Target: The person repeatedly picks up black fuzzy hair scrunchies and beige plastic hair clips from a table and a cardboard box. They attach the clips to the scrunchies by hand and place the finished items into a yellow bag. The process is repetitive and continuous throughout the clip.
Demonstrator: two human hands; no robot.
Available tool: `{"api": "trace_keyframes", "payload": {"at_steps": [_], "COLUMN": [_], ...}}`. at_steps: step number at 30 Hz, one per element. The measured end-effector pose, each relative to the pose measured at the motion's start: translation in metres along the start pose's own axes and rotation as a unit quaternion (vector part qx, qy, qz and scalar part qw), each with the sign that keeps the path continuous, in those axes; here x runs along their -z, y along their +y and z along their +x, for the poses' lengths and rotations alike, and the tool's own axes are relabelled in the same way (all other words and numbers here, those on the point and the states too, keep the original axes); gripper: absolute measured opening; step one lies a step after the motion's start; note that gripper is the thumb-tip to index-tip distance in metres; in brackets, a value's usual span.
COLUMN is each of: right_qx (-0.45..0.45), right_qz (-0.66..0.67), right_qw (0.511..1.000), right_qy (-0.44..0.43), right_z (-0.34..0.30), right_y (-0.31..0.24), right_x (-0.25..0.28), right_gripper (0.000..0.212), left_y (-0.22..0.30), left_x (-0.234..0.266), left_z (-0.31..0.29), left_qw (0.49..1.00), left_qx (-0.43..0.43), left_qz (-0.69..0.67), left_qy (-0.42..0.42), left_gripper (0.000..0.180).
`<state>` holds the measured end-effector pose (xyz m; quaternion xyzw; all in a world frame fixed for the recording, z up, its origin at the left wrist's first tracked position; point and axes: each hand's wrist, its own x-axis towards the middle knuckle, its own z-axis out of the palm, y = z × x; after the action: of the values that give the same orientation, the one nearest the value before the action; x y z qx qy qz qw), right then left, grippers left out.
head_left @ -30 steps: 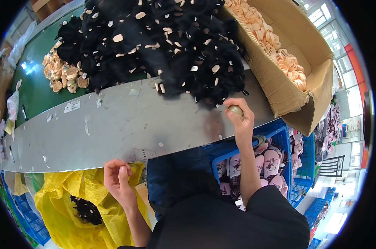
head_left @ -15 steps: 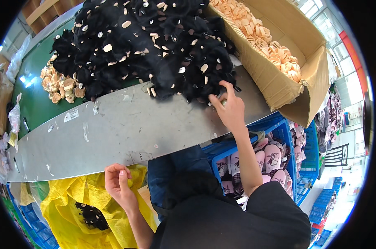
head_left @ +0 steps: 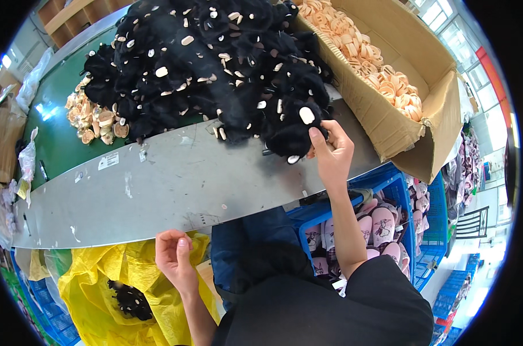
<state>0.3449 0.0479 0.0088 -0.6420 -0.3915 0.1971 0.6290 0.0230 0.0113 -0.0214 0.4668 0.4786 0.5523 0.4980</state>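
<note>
From the head view, I see the black fluffy piece [head_left: 287,135] at the near edge of the big dark pile [head_left: 175,69], over the metal table edge [head_left: 163,184]. It lies just left of the right hand [head_left: 333,151], the nearer one. It's floppy — I can't tell its long way. The thumb and fingertips pinch its right side, close by a white oval [head_left: 307,115]. The left hand [head_left: 174,254] is well apart, by the yellow bag [head_left: 94,277]. Its fingers curl loosely — I can't tell if they touch the palm.
</note>
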Motion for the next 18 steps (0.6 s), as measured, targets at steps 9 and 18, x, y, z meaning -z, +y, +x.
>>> {"api": "trace_keyframes", "payload": {"at_steps": [9,18], "right_qx": [-0.181,-0.008], "right_qz": [0.177,0.032], "right_qw": [0.938,0.938], "right_qy": [-0.237,-0.346], "right_z": [-0.069,-0.092], "right_y": [-0.058,-0.045], "right_x": [-0.065,-0.099], "right_gripper": [0.02,0.024], "left_y": [0.019,0.016], "left_x": [-0.03,0.01], "left_z": [0.015,-0.005], "left_qw": [0.916,0.984], "left_qx": [-0.292,-0.04], "left_qz": [0.263,-0.171], "left_qy": [-0.087,0.013], "left_gripper": [0.06,0.038]}}
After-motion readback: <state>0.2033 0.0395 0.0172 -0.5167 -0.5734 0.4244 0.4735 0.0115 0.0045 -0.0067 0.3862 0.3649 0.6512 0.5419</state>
